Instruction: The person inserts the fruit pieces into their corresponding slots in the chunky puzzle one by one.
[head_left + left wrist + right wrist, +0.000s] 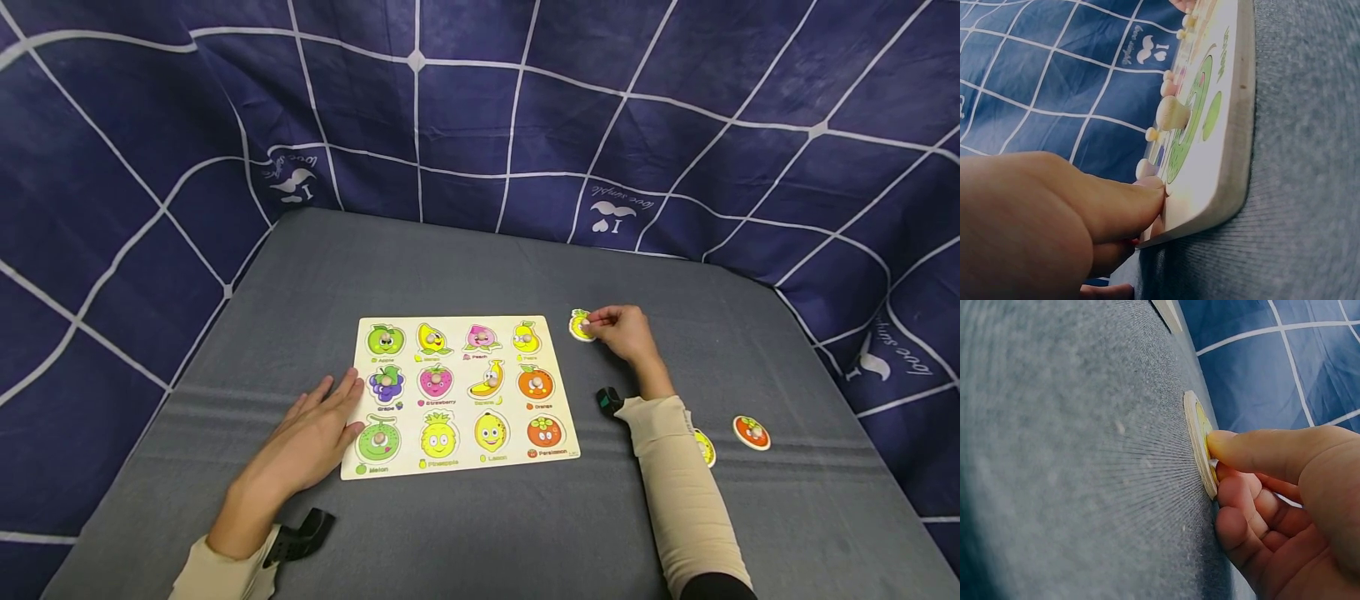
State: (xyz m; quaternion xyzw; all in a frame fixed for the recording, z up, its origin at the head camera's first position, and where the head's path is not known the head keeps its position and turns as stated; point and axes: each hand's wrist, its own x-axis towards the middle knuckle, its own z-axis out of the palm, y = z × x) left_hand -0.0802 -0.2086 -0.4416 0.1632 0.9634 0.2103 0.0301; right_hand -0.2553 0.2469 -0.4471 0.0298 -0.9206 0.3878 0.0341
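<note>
A wooden fruit puzzle board (457, 468) lies on the grey cloth, printed with named fruits. Knobbed pieces such as the melon (378, 442) sit in the top two rows and lower left; the pineapple spot (438, 435), lemon spot and persimmon spot show pictures without knobs. My left hand (311, 437) rests at the board's left edge, fingers extended, its thumb (1129, 209) touching the corner near the melon. Right of the board, my right hand (624, 333) pinches a pineapple puzzle piece (578, 326) between thumb and fingers; the piece is tilted close over the cloth in the right wrist view.
Right of my right forearm lie a persimmon puzzle piece (752, 432) and a yellow piece (705, 447), partly hidden by the sleeve (678, 483). A blue curtain with white grid lines (480, 117) hangs around the table's back and sides.
</note>
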